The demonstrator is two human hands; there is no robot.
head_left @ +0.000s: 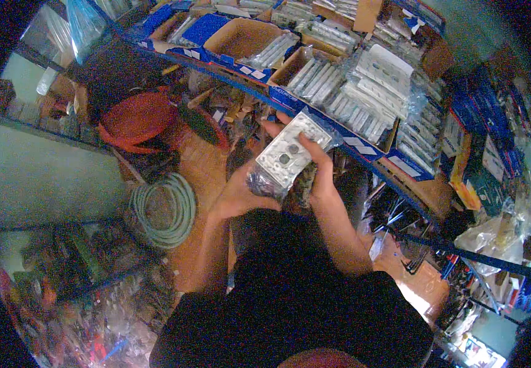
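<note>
Frame centre: left hand (pixel 239 191) and right hand (pixel 322 176) grip white rectangular plate (pixel 288 154) in clear plastic wrap (pixel 263 180); best steadied by edges.

Your top (pixel 284 288) reads near-black, plain where visible; fabric detail lost in shadow and grain. Short sleeves (pixel 394 300), same dark colour, leave your forearms (pixel 336 224) bare. Left hand (pixel 241 193), right hand (pixel 320 172): bare too.
</note>
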